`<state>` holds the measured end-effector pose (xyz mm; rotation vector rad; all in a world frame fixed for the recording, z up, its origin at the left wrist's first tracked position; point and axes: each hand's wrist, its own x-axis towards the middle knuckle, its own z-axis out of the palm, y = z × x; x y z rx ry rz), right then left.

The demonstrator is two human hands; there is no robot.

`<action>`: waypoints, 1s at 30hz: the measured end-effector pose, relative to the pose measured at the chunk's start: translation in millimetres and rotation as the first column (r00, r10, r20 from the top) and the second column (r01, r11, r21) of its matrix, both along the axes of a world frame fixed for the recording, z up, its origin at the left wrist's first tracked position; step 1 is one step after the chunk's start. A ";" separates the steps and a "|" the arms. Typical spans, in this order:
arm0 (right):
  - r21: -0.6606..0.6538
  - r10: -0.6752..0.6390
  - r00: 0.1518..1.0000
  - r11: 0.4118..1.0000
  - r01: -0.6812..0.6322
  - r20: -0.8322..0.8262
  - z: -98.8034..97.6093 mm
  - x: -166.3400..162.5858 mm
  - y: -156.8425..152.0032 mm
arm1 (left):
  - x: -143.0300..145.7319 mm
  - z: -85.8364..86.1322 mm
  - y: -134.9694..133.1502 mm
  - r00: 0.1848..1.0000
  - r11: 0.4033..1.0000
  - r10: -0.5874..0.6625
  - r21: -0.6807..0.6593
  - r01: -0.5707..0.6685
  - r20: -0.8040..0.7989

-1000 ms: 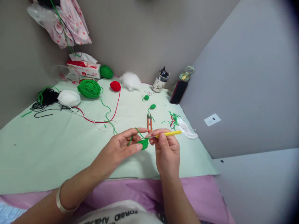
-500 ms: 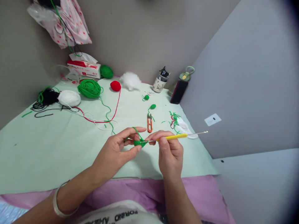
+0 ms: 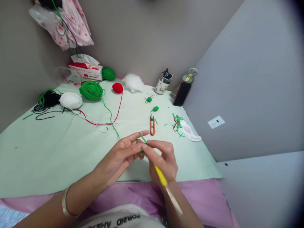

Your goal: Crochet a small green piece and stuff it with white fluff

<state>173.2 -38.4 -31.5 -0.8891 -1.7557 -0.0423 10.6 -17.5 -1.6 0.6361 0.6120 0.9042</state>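
Observation:
A small piece of green crochet (image 3: 142,152) is pinched in my left hand (image 3: 124,151), mostly hidden by fingers. Green yarn loops over the raised left index finger and trails back across the table. My right hand (image 3: 163,160) has its thumb and index finger at the crochet piece, beside the left fingertips. Tucked in the right palm is a crochet hook with a yellow handle (image 3: 161,175), its rear end slanting down over the right wrist, blurred. Orange thread snips (image 3: 152,125) lie just beyond my hands.
Behind lie a green yarn skein (image 3: 91,90), a white yarn ball (image 3: 70,100), a red yarn ball (image 3: 117,88) and white stuffing (image 3: 133,83). Two small green pieces lie past the snips. At right are yarn scraps (image 3: 178,122), a phone (image 3: 182,93) and a cup (image 3: 162,85).
The hook has swung from pointing right to slanting down toward me. My right thumb and index finger have moved left onto the green crochet.

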 end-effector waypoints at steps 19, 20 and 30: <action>-0.332 0.050 0.554 0.755 -0.566 -0.831 19.9 3.8 11.8 | -7.1 -3.3 8.0 0.993 0.990 -0.113 0.086 0.111 0.015; -0.333 0.036 0.524 0.734 -0.592 -0.851 20.7 4.3 12.5 | -7.5 -3.3 8.2 0.992 0.990 -0.121 0.078 0.118 0.028; -0.350 0.120 0.710 0.806 -0.478 -0.694 11.3 -2.8 8.1 | -3.8 -8.7 -1.3 0.974 0.956 0.051 0.294 0.016 -0.219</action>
